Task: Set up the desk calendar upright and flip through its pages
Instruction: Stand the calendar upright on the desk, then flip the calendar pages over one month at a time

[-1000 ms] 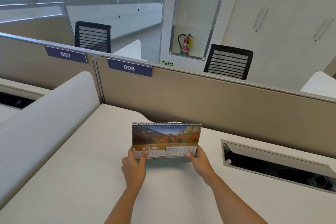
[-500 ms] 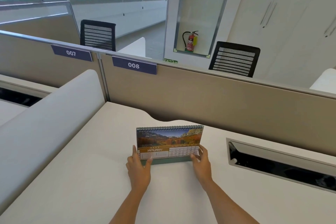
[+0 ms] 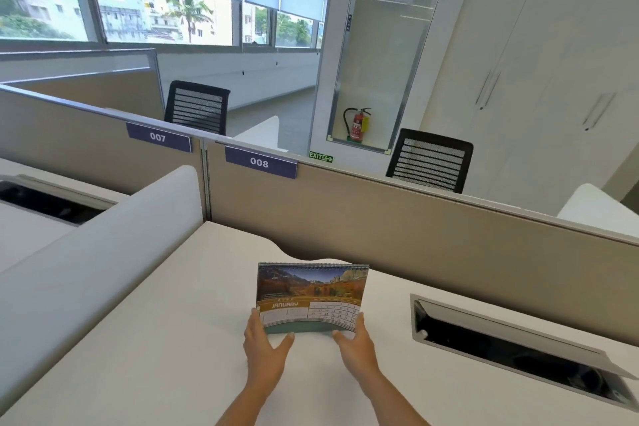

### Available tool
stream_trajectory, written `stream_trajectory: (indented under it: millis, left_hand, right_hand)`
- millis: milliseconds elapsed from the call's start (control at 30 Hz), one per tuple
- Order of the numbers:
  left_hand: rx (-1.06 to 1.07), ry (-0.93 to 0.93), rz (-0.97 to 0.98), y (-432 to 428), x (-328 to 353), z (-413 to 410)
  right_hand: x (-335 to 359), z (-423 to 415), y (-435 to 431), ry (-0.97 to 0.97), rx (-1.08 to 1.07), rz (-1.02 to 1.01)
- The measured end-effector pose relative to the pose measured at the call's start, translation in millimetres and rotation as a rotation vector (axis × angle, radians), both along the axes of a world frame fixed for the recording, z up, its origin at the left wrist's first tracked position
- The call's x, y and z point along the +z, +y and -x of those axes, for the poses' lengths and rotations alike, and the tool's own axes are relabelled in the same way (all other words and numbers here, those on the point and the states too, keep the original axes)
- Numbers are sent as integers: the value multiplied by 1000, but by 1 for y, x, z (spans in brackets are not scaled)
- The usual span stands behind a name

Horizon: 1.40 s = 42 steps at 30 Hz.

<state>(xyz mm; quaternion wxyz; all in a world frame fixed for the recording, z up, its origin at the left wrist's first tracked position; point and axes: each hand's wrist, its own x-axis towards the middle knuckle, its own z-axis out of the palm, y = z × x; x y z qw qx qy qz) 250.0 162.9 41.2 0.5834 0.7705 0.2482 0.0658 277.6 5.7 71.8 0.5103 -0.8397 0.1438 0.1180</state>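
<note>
Left hand (image 3: 264,342) and right hand (image 3: 356,344) extended, fingers spread.

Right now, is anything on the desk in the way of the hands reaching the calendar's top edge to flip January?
Nothing visible is. The left hand and right hand sit at the calendar's bottom corners, and its front face up to the spiral edge is uncovered. The cable tray opening lies off to the right, apart from it.
</note>
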Motion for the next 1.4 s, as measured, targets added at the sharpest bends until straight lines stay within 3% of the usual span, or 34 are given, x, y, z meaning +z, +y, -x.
stream_trajectory:
  millis: [167,367,700,867,967,1033,1167,1300,1400]
  left_hand:
    - [16,-6,126,3,18,18]
    - [19,39,404,19,44,29]
    - [-156,-118,464,43,108,39]
    - [-289,-276,290,39,150,15]
    - [-344,-231,108,38,149,-6]
    - [-391,-182,-105,46,136,-20]
    - [-383,-59,-602,53,109,-45]
    - [-414,-35,-734,52,94,-48]
    - [-315,-97,-642,46,83,-47]
  right_hand:
    - [13,11,-7,-12,-22,-92]
    - [27,14,-24,123,-147,-356]
    - [72,-4,-42,-40,-107,-829]
    - [114,-27,-28,-233,-14,-569]
    - [129,-36,-13,-248,84,-374]
    - [123,-45,-8,-264,125,-219]
    - [101,-52,-11,-343,269,307]
    - [85,-42,-14,-406,321,511]
    - [65,-41,-20,-423,74,467]
